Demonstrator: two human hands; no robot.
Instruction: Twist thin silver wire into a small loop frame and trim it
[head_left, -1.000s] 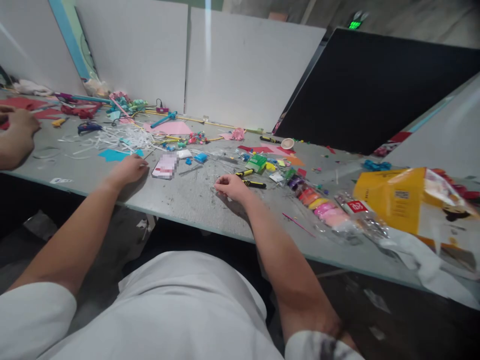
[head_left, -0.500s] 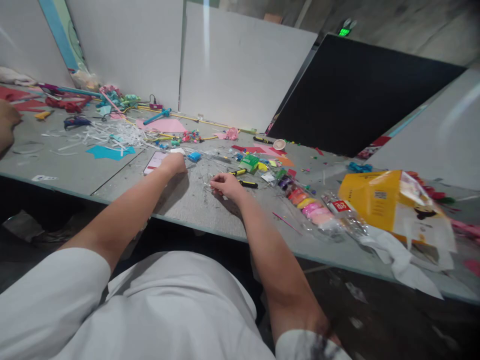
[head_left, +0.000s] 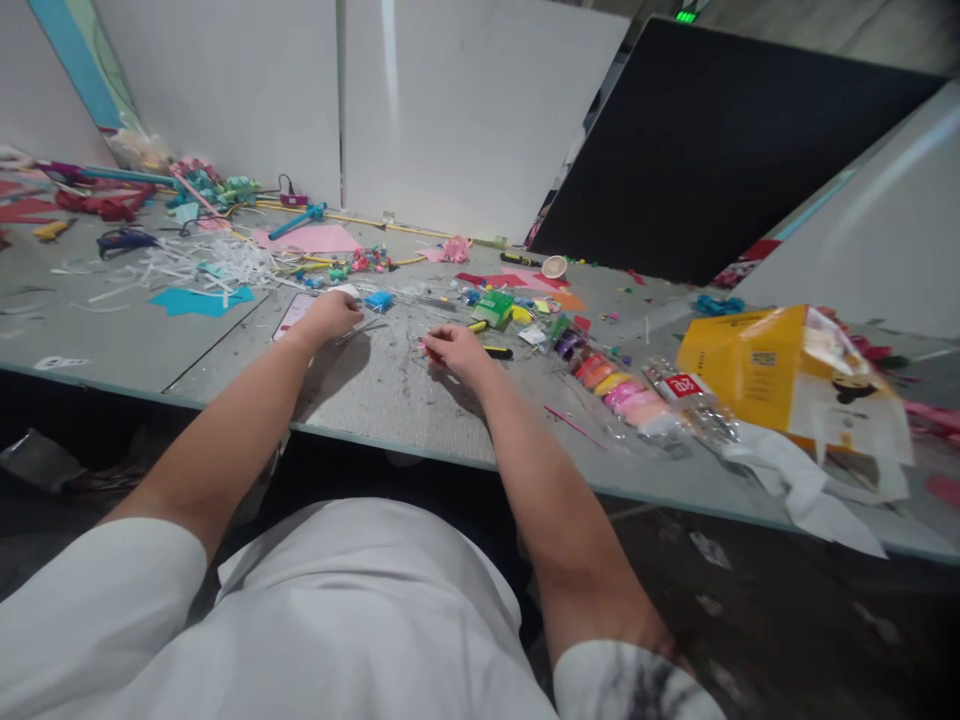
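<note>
My left hand (head_left: 334,316) is closed over the table beside a phone (head_left: 294,314), with thin wire-like strands near its fingertips; what it grips is too small to make out. My right hand (head_left: 455,352) pinches something tiny, with a reddish speck at the fingertips that I cannot name. Just behind the right hand lie black-and-yellow tools (head_left: 496,352), partly covered by it. A small blue packet (head_left: 379,301) rests between the hands, a little farther back. Thin clear strands spread over the grey table (head_left: 375,390) around it.
To the right are a row of coloured clay tubs (head_left: 616,392), a yellow-and-white bag (head_left: 742,370) and a pink stick (head_left: 574,425). White paper strips (head_left: 202,262) and a blue paper piece (head_left: 202,301) lie left. A green packet (head_left: 493,307) sits behind my right hand. Upright panels (head_left: 480,120) stand behind.
The view has tilted down and shifted slightly. My left hand has turned, so its fingers show more, with strands beside them. The right hand keeps its pinch. Another person's arm at far left has left view.
</note>
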